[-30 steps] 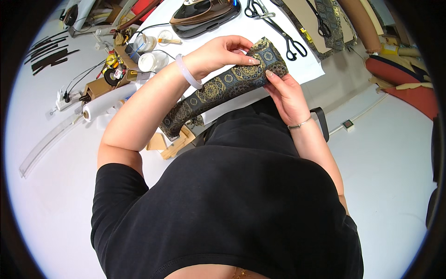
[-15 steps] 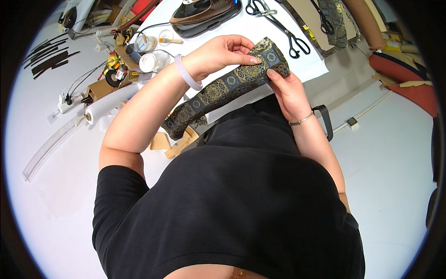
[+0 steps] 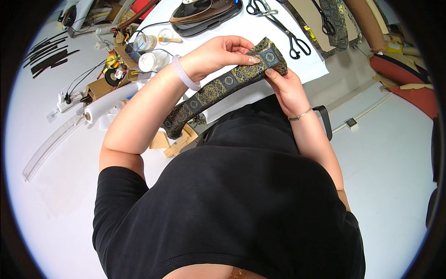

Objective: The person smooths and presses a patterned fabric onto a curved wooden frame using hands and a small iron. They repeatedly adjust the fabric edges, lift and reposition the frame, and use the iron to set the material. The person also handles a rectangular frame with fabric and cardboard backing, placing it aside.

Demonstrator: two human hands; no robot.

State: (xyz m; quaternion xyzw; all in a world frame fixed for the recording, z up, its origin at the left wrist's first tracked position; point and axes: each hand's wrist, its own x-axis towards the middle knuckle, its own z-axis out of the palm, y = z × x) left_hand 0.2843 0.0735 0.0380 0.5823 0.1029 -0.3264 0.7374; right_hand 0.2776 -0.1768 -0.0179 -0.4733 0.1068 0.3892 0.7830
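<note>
Gripping one end of a dark patterned fabric strip (image 3: 218, 88), both hands pinch it: left hand (image 3: 218, 55), right hand (image 3: 284, 86).

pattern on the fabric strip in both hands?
Long dark fabric strip: black ground with gold ornamental medallions, clearest in the head view.

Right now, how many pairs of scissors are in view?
2: one pair of scissors lies right of the iron; another pair lies further right. More may be hidden.
</note>
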